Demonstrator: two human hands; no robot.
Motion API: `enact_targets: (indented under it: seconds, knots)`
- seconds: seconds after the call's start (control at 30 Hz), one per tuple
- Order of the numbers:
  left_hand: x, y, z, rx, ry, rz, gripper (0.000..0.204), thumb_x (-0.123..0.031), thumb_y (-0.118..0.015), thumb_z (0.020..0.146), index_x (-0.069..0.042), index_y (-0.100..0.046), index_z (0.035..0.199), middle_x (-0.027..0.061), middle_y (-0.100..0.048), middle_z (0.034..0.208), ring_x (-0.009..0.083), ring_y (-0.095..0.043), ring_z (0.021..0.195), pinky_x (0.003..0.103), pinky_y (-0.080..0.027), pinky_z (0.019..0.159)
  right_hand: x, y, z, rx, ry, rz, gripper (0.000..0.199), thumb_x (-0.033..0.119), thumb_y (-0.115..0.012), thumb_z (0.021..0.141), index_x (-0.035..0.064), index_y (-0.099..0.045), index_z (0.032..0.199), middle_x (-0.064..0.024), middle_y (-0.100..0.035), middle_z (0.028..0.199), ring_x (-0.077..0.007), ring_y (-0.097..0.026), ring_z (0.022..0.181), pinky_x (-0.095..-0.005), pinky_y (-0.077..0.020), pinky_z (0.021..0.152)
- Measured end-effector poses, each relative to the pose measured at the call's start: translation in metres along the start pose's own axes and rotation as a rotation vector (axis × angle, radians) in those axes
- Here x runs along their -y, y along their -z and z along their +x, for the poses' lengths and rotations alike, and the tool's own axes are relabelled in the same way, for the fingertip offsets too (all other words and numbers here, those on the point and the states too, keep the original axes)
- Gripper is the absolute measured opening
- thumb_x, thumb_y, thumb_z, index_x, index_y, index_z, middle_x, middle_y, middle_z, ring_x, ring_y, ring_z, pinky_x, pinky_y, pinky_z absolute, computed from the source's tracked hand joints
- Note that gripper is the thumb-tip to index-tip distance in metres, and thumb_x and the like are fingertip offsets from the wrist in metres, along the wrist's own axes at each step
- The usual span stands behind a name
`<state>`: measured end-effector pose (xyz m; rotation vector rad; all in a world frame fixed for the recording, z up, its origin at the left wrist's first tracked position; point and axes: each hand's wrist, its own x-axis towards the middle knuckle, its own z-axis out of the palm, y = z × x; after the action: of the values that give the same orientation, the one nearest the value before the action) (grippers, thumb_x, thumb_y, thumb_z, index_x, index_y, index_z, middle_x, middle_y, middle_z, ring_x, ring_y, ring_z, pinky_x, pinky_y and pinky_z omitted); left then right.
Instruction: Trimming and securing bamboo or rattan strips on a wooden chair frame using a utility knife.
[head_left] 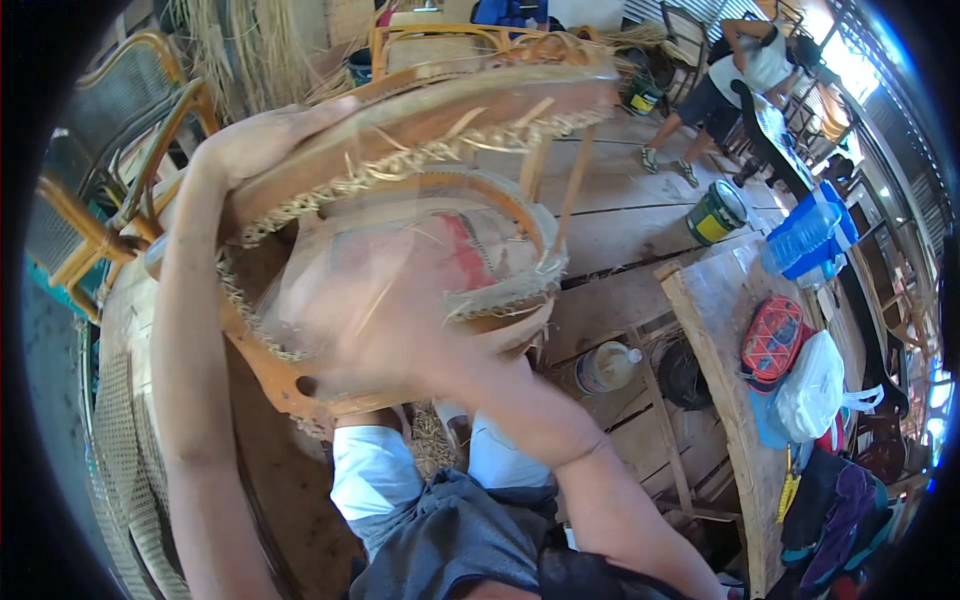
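A curved wooden chair frame (pixel 440 110) lies across my lap, with rough ends of pale cane strands (pixel 400 155) sticking out along its edges. My left hand (pixel 265 142) holds the upper rail from the left, its fingers laid over the far side of the wood. In front of the frame's lower left part, my right hand (pixel 390 310) is smeared by motion. Its fingers cannot be made out, nor whether anything is in them. Through the frame's opening shows a flat piece with a red patch (pixel 465 250).
Cane-backed chairs (pixel 120 130) stand at the left, and loose fibre strands (pixel 245 60) hang behind. At the right, a wooden bench (pixel 715 370) bears a red pouch (pixel 772 340) and a white plastic bag (pixel 812 385). A green tin (pixel 716 212) stands on plank flooring; another person (pixel 735 85) bends farther back.
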<state>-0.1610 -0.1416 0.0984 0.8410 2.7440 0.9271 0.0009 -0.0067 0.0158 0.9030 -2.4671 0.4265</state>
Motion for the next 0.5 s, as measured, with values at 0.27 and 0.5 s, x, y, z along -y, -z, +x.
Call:
enact_targets:
  seconds: [0.27,0.5]
  knots:
    - [0.012,-0.006,0.010,0.027,0.095,-0.090,0.086,-0.078,-0.055,0.083,0.002,-0.070,0.111,0.0120,-0.069,0.102,0.0156,-0.063,0.094,0.027,-0.048,0.084,0.032,0.005,-0.077,-0.180,-0.292,0.519,0.031,0.037,-0.063,0.094,0.0087,-0.062,0.080,-0.0123,-0.061,0.063,-0.0312,-0.063,0.055,-0.0420,-0.0496,0.050]
    - [-0.020,0.031,-0.049,-0.004,0.112,-0.047,0.081,-0.071,-0.057,0.086,-0.002,-0.061,0.130,0.0126,-0.061,0.128,0.0202,-0.056,0.118,0.032,-0.039,0.103,-0.034,-0.021,-0.329,-0.191,-1.324,0.655,0.040,0.034,-0.055,0.100,-0.0032,-0.066,0.111,-0.0144,-0.069,0.100,-0.0176,-0.066,0.092,-0.0320,-0.0512,0.079]
